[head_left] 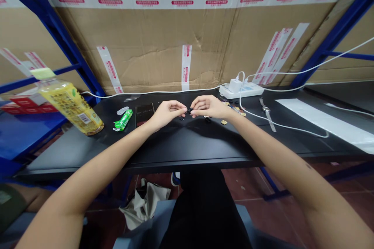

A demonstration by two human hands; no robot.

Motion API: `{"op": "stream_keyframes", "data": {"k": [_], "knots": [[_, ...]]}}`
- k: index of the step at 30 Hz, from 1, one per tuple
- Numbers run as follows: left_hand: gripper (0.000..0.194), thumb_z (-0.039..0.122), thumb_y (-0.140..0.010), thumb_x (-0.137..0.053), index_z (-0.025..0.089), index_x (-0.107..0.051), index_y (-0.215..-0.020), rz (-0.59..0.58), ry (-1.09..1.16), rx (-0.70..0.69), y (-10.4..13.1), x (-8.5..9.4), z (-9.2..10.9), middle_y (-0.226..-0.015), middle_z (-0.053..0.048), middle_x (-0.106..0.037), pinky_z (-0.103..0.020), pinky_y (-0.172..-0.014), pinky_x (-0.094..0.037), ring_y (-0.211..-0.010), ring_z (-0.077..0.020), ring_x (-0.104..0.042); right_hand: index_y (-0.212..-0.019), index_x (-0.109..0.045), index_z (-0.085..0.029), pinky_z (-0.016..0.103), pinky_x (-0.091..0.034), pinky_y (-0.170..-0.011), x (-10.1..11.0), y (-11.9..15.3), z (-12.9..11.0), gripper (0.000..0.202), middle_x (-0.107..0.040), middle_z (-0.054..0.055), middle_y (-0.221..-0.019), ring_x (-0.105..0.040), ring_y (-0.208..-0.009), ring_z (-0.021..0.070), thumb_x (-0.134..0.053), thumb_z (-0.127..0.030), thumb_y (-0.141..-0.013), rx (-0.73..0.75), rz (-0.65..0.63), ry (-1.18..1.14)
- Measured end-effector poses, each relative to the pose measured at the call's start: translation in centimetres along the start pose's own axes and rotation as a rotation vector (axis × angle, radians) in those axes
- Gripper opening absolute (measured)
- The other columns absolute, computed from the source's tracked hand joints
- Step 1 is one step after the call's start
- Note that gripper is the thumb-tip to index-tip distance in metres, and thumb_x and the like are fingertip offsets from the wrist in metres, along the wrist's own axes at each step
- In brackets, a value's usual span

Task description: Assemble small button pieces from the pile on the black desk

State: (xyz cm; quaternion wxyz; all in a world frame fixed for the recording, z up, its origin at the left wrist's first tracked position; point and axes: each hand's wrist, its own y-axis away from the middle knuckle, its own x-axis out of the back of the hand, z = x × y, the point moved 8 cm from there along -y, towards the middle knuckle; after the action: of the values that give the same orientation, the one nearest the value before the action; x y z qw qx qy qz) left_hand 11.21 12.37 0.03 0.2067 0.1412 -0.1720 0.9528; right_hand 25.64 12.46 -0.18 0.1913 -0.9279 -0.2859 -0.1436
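Observation:
Above the black table (187,148), my left hand (167,113) and my right hand (209,106) face each other with fingertips almost touching. Between thumb and fingers my right hand pinches a small black piece (190,111), whose kind I cannot make out. My left thumb and forefinger are pressed together beside it; whatever they hold is too small to name. On the table close to my right hand lie a beige flat piece (224,122) and several small coloured pieces (238,109), partly hidden by that hand. A dark glossy phone-like slab (143,113) lies by my left wrist.
To the left stand a yellow drink bottle (73,105) and a green wrapper (124,120). At the back right, a white power strip (242,90) trails a white cable (280,125) over the table. Further right lie a wristwatch (267,113) and a white strip (324,124).

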Motion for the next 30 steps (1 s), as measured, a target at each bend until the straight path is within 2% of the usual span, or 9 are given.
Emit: {"op": "stream_keyframes", "data": {"k": [10, 17, 30], "knots": [[0.033, 0.039, -0.074, -0.075, 0.011, -0.069, -0.09, 0.014, 0.001, -0.007, 0.16, 0.02, 0.27, -0.081, -0.009, -0.072, -0.034, -0.082, -0.054, -0.077, -0.0179, -0.069, -0.094, -0.06, -0.015, 0.032, -0.055, -0.079, -0.2, 0.03, -0.18, 0.037, -0.073, 0.007, -0.081, -0.071, -0.078, 0.0168, -0.078, -0.035, -0.07, -0.011, -0.015, -0.007], [0.033, 0.039, -0.075, -0.075, 0.011, -0.069, -0.09, 0.014, 0.001, -0.022, 0.34, -0.02, 0.81, -0.08, -0.009, -0.072, -0.034, -0.08, -0.054, -0.076, -0.0183, -0.069, -0.092, -0.06, -0.015, 0.033, -0.056, -0.079, -0.24, 0.01, -0.27, 0.04, -0.073, 0.006, -0.081, -0.071, -0.079, 0.0176, -0.081, -0.037, -0.066, -0.01, 0.002, -0.032], [0.029, 0.036, -0.076, -0.073, 0.011, -0.068, -0.089, -0.024, -0.036, -0.034, 0.25, -0.24, 0.34, -0.078, -0.007, -0.07, -0.03, -0.074, -0.054, -0.071, -0.0152, -0.067, -0.094, -0.06, -0.014, 0.03, -0.054, -0.076, -0.3, 0.04, 0.03, 0.037, -0.073, 0.007, -0.079, -0.071, -0.077, 0.0167, -0.079, -0.034, -0.069, -0.011, -0.018, 0.009]]}}
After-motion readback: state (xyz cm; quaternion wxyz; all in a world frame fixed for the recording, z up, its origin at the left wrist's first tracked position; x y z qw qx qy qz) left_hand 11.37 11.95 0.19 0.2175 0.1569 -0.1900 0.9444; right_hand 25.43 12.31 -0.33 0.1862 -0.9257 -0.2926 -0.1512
